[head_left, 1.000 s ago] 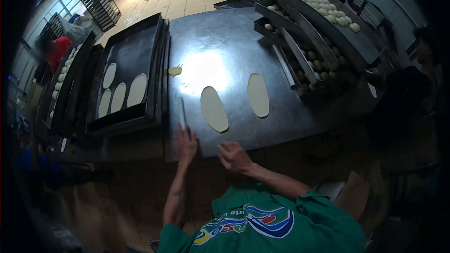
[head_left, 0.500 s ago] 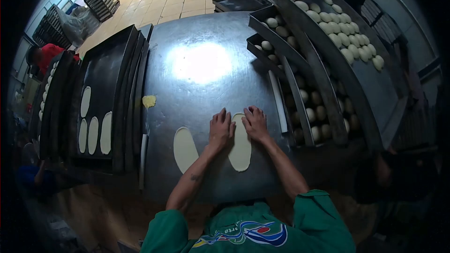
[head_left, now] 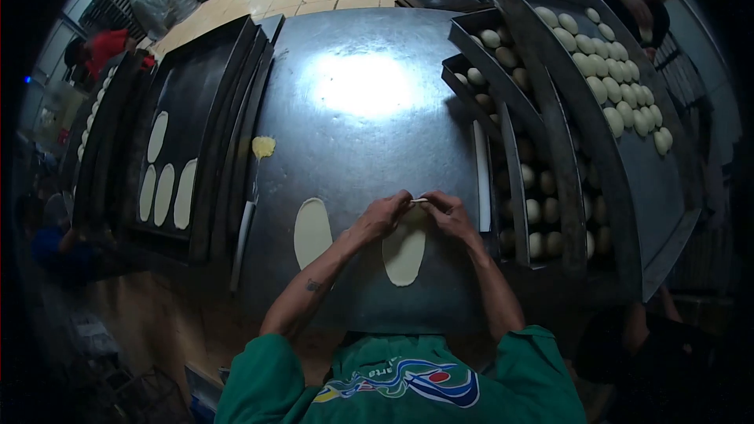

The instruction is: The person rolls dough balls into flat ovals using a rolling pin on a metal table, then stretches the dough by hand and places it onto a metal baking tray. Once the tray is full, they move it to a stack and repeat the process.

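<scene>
A flattened oval of dough [head_left: 404, 257] lies on the metal table in front of me. My left hand [head_left: 385, 213] and my right hand [head_left: 449, 215] are side by side at its far end, each with fingers pinched on the dough's edge. A thin strip of that edge shows raised between my fingertips; the rest stays flat on the table. To the left, under my left forearm's side, rests a second dough oval [head_left: 313, 232], touched by neither hand.
At left, a dark baking tray [head_left: 192, 82] atop others holds several dough ovals [head_left: 164, 195]. Trays of round dough balls [head_left: 601, 67] are stacked at right, beside a pale bar [head_left: 481, 177]. A yellow lump [head_left: 264, 146] sits on the table's left edge. Other people work at both sides.
My fingers have gone from resting on the dough's sides to pinching its far edge, which is now lifted. The view has shifted, and the co-worker's hand has left the right tray's far edge.
</scene>
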`<state>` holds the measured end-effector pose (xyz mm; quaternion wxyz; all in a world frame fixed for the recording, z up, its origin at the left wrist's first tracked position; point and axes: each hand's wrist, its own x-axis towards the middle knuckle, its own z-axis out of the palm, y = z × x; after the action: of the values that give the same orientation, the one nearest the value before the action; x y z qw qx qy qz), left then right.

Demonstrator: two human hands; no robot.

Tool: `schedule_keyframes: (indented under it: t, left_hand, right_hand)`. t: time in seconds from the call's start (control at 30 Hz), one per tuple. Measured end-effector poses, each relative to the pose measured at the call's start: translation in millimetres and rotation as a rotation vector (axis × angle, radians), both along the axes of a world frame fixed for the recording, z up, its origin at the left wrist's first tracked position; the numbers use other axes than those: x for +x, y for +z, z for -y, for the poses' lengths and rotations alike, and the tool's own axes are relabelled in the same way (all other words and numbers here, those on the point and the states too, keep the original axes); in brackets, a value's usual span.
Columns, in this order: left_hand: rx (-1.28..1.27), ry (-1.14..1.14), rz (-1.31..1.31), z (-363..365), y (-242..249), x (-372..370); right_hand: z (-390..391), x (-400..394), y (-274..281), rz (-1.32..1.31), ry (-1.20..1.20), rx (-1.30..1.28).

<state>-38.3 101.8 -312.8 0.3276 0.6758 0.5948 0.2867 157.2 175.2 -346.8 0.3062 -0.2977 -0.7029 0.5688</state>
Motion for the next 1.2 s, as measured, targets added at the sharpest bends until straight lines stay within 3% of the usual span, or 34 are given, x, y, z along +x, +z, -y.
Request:
schedule_keyframes:
  t: [0.03,0.07,0.13,0.33,0.43,0.57,0.67,0.73,0.83,1.07,1.2]
  left_hand:
    - [-0.057,0.000,0.016,5,13,2]
    - [-0.116,0.002,0.035,14,26,3]
    - [-0.079,0.012,0.067,35,53,0]
    - [0.066,0.014,0.225,116,151,-23]
    - [0.129,0.004,0.209,148,212,-61]
    - [0.266,-0.009,0.144,170,286,-141]
    - [0.243,-0.038,0.238,173,323,-223]
    - [0.215,-0.092,0.149,168,336,-292]
    - [0.108,-0.055,-0.180,163,352,-387]
    - [0.061,-0.217,-0.261,111,320,-558]
    - [0.125,-0.216,-0.287,87,297,-605]
  right_hand:
    - [5,2,18,0.001,0.021,-0.159]
    - [13,5,40,0.007,0.038,-0.155]
    - [27,7,91,0.180,0.066,-0.013]
    - [80,-22,228,0.361,0.360,0.113]
    - [100,-58,284,0.258,0.437,0.216]
    - [126,-142,347,0.082,0.417,0.153]
    - [124,-226,368,0.041,0.475,0.282]
    - [117,-289,368,-0.044,0.550,0.180]
    - [115,-383,368,0.024,0.519,0.091]
    - [88,-546,339,0.149,0.391,-0.023]
    - [76,-599,327,0.242,0.316,-0.008]
